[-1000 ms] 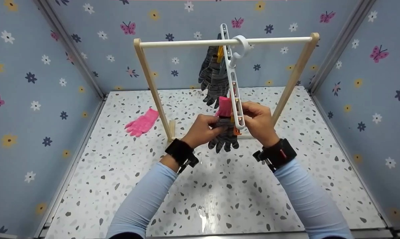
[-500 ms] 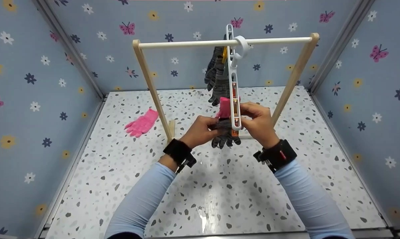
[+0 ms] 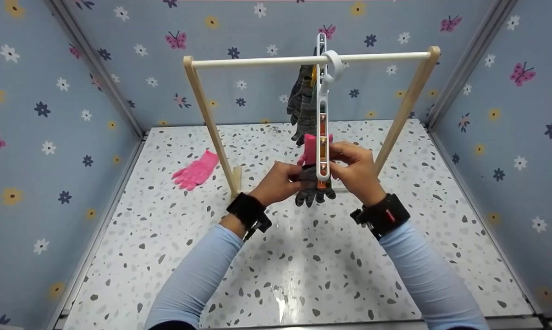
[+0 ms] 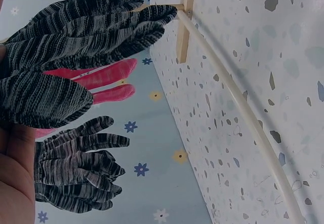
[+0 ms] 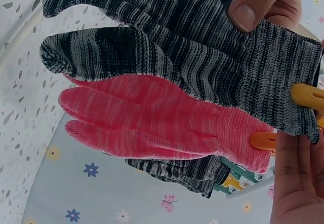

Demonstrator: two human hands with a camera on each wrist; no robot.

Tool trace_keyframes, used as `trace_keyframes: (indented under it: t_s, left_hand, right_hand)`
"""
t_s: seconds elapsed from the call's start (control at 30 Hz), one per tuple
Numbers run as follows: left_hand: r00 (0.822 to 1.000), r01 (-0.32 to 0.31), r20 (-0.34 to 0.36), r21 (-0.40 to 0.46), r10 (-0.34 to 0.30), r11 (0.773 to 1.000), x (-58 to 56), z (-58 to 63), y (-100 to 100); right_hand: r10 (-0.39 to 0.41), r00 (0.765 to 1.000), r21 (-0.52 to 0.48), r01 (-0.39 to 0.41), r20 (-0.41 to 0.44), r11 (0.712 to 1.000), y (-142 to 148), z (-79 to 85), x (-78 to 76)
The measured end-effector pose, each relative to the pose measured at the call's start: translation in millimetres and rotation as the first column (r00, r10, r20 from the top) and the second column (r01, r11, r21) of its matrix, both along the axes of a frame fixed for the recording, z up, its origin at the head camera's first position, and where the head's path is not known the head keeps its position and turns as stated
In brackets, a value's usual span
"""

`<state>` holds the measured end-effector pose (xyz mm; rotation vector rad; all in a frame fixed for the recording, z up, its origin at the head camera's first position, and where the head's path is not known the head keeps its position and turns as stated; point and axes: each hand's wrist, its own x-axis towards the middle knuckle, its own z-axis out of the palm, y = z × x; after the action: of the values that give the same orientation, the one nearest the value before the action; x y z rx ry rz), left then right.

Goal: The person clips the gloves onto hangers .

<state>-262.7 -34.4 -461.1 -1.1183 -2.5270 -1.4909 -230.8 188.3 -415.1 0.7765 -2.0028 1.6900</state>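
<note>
- The left hand pinches the cuff end of a black-and-grey striped glove, thumb pressed on the knit in the right wrist view.
- The right hand has its fingers curled round the lower end of a white clip hanger, right beside the glove's cuff; an orange clip sits at that cuff edge.
- The striped glove hangs fingers-down between the two hands, at the hanger's near end, above the counter.
- A pink glove is clipped just behind it, and another pair of striped gloves hangs farther along the hanger.
- The hanger's ring hooks over the white rail of a wooden-legged rack standing on the counter.
- A second pink glove lies flat on the counter, left of the rack's leg, well apart from the hands.
- The counter is white terrazzo speckled grey, glossy with a light reflection; the walls around it are pale blue, printed with flowers and butterflies.
</note>
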Motion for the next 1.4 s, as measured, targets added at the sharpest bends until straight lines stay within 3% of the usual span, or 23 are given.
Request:
trace_keyframes:
  t_s: [0.23, 0.7, 1.13, 1.4]
  left_hand:
    - [1.0, -0.004, -0.002, -0.005, 0.004, 1.0, 1.0, 2.9, 0.7]
    - [1.0, -0.021, 0.007, 0.015, 0.02, 1.0, -3.5, 0.4, -3.5]
    - [1.0, -0.022, -0.012, 0.017, 0.022, 1.0, -5.5, 0.3, -3.4]
    - [1.0, -0.021, -0.017, 0.0, 0.021, 1.0, -5.9, 0.7, -3.4]
  right_hand:
    - [0.026, 0.999, -0.022, -0.027, -0.029, 0.999, 2.6, 0.1, 2.5]
    - [-0.012, 0.996, -0.008, 0.011, -0.083, 1.0, 10.8, 2.5, 13.2]
    - [0.1, 0.988, 0.039, -0.096, -0.121, 0.995, 12.1, 2.2, 27.4]
    - [0.102, 0.987, 0.101, -0.089, -0.125, 0.991, 8.9, 0.0, 32.2]
